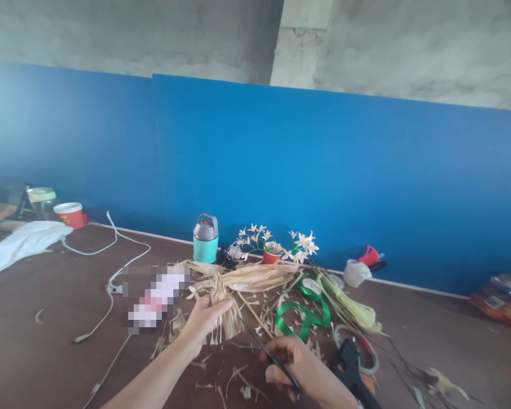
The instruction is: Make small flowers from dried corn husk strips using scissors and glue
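Note:
My left hand is closed around a bunch of dried corn husk, its lower edge cut into a fringe. To the right of it, my right hand grips a slim dark tool that points up and left toward the husk. Blur hides whether this is scissors or tweezers. A pale stalk runs between the two hands. Behind them lies a pile of dry husks, and husk scraps litter the brown table.
Close to my right forearm lie a black glue gun and a tape roll. Green ribbon and pale green stalks are nearby. Behind stand a turquoise flask and husk flowers with a red pot. A white cable crosses left.

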### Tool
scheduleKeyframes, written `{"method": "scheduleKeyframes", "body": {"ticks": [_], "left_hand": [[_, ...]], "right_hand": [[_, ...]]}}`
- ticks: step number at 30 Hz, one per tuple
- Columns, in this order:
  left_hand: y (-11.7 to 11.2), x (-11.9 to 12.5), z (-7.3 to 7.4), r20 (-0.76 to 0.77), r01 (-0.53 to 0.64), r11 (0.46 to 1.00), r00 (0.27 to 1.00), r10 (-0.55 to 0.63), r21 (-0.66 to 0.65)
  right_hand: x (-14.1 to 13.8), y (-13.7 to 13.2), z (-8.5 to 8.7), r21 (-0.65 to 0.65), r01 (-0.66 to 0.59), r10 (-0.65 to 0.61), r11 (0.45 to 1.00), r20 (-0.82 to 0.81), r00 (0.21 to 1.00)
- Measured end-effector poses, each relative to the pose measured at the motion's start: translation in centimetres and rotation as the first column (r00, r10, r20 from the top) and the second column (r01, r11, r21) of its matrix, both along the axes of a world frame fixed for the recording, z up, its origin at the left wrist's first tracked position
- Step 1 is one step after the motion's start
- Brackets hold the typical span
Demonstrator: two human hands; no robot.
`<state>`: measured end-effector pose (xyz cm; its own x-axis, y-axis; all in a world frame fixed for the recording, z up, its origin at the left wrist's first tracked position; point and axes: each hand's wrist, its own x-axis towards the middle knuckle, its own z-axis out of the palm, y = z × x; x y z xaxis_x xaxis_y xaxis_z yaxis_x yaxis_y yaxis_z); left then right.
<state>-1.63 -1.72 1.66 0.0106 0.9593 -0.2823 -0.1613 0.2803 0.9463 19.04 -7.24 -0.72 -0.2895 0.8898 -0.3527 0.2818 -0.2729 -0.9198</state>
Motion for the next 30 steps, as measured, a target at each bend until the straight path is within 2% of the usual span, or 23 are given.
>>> {"method": "scheduleKeyframes", "body": {"ticks": [4,8,16,20,30], "left_hand": [[0.0,-0.2,-0.1,-0.031,-0.008,1.000,0.999,0.007,-0.024],[0.3,-0.4,-0.5,-0.011,0.042,0.998,0.999,-0.042,-0.041],[0.6,-0.5,-1.7,0.129,0.103,0.990,0.988,-0.089,-0.099],[0.3,-0.3,-1.4,0.150,0.100,0.988,0.985,-0.081,-0.121],[0.0,-0.1,-0.7,0.157,0.075,0.985,0.986,-0.050,-0.157]], "right_hand": [[0.4,0.2,-0.7,-0.037,-0.006,0.005,0.999,-0.006,1.000],[0.5,0.3,-1.0,-0.035,-0.007,0.008,0.999,0.009,1.000],[-0.1,0.1,-0.1,-0.083,0.033,-0.036,0.996,-0.038,0.999],[-0.2,0.0,0.2,-0.075,0.020,-0.022,0.997,-0.032,0.999],[-0.3,0.0,-0.2,-0.066,0.042,-0.045,0.997,-0.033,0.998]]}}
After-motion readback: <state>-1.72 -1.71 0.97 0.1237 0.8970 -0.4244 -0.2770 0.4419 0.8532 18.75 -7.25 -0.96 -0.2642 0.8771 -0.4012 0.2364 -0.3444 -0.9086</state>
